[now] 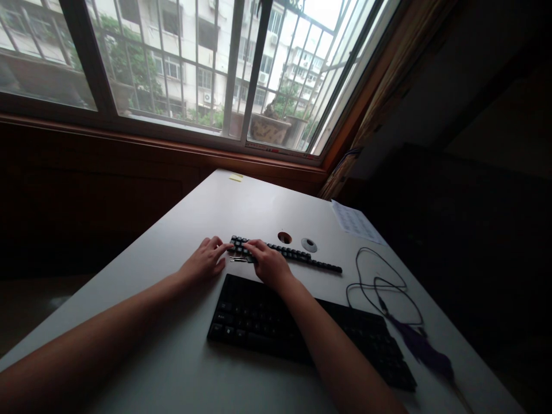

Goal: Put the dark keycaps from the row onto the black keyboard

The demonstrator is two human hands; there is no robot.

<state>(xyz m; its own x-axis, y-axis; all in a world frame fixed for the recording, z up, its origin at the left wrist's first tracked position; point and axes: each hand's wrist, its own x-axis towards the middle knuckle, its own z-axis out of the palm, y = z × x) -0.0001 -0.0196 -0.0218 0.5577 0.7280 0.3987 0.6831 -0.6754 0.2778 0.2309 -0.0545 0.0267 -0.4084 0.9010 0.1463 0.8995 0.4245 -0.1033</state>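
Observation:
Small black keycaps stand in rows on the white desk beyond the keyboard. My left hand is at the left end of the rows, its index finger stretched out to touch a keycap and its thumb apart. My right hand reaches over the same rows, fingers extended onto the keycaps just right of the left fingertips. Its thumb is hidden. A thin shiny metal tool lies between the hands, partly covered by the right one. The black keyboard lies nearer me, crossed by my right forearm.
Right of the keyboard lies a looped black cable with a dark purple bundle. A round hole and a grey disc are beyond the keycaps. Printed paper and a yellow note lie near the far edges, below a barred window.

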